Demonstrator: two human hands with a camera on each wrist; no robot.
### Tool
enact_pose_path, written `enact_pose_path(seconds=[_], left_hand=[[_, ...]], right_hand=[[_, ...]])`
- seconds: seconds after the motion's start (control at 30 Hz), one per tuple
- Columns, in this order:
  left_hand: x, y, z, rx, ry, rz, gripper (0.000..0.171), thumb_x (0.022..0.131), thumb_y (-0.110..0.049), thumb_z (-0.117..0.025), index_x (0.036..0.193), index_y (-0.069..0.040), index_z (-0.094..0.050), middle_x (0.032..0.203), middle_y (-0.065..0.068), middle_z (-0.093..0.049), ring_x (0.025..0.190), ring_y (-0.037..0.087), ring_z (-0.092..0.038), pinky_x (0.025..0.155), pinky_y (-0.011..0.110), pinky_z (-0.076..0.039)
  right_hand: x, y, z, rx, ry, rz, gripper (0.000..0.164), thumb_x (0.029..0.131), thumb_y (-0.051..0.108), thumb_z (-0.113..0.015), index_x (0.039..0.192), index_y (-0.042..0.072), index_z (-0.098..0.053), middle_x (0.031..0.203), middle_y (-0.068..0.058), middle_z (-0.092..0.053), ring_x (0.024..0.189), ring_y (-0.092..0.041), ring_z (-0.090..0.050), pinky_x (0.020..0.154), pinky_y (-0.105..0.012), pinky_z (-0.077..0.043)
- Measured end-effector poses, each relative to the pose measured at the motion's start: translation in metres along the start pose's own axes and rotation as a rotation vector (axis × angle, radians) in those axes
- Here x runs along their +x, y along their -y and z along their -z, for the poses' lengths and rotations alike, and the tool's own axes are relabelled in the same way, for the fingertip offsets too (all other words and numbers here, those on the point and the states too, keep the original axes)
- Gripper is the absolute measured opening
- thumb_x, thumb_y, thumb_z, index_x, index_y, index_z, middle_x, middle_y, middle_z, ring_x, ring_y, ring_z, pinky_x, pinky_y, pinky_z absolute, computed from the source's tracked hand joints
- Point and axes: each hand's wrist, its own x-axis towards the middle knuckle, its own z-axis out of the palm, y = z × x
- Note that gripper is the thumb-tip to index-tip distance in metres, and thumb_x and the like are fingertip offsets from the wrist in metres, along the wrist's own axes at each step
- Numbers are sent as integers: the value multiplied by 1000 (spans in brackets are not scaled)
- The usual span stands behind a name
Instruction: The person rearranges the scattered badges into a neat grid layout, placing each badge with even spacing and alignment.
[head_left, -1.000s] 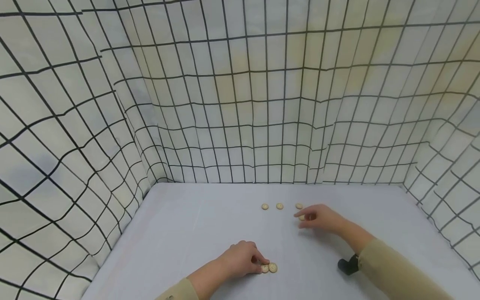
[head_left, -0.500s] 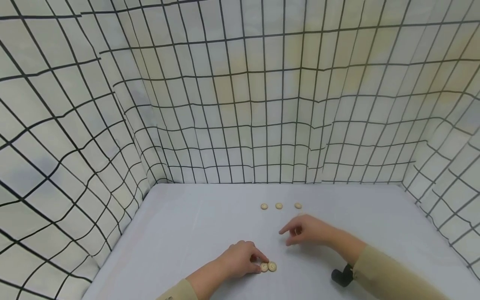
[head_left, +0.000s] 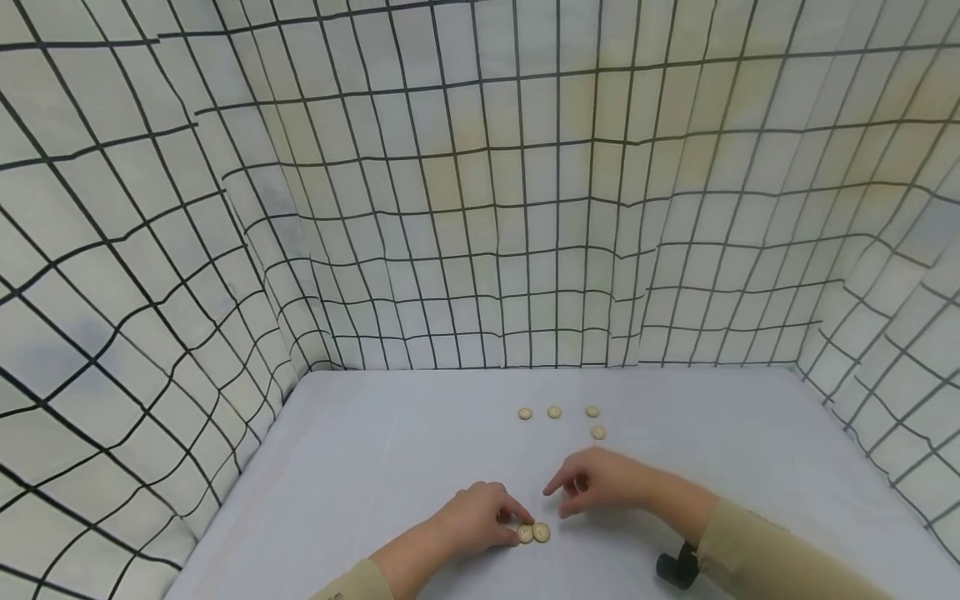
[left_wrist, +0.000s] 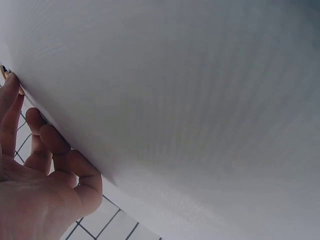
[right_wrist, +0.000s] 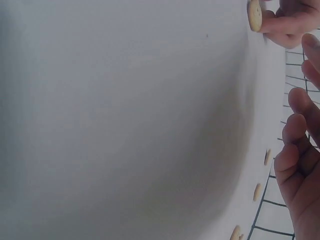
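Two round cream-coloured wooden buttons lie side by side on the white table near its front: a left button (head_left: 526, 533) and a right button (head_left: 542, 532). My left hand (head_left: 474, 518) pinches the left one between thumb and forefinger, low at the tabletop. To the right and a little farther back, my right hand (head_left: 603, 482) hovers with thumb and forefinger apart and nothing visible between them. In the right wrist view, a button (right_wrist: 255, 15) shows beside the left hand's fingertips, and the right fingers (right_wrist: 295, 127) bend loosely.
Three similar buttons form a row toward the back, the middle one (head_left: 554, 412) among them. Another button (head_left: 597, 432) lies just in front of the row's right end. A black device (head_left: 678, 567) sits under the right sleeve. Grid-lined white cloth (head_left: 465, 250) walls the table's back and sides.
My right hand has moved from the back-right button leftward and toward the front, nearer the left hand, uncovering that button. The left hand has stayed on its button.
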Motion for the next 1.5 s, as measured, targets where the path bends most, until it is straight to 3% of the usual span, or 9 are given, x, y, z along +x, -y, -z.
enact_pose_path(seconds=[0.8, 1.07, 1.5], left_hand=[[-1, 4, -3, -14, -15, -9, 21, 78, -25, -83, 98, -32, -80, 79, -15, -54, 72, 4, -48, 65, 27, -40], [1, 3, -4, -5, -11, -13, 20, 79, -26, -83, 98, -33, -79, 78, -16, -53, 72, 4, -47, 65, 26, -40], [1, 4, -1, -2, -16, -28, 21, 79, -26, -83, 99, -32, -79, 79, -15, -53, 72, 3, -48, 64, 25, -40]], right_hand=[[15, 3, -27, -79, 98, 39, 25, 80, 33, -83, 104, 33, -77, 72, 18, -57, 66, 1, -50, 62, -20, -44], [16, 1, -31, -81, 101, -5, 23, 79, 36, -83, 101, 36, -76, 71, 17, -58, 66, -1, -51, 62, -21, -44], [17, 12, -29, -161, 85, 24, 19, 78, 39, -83, 93, 35, -72, 69, 18, -55, 65, 1, -48, 61, -20, -41]])
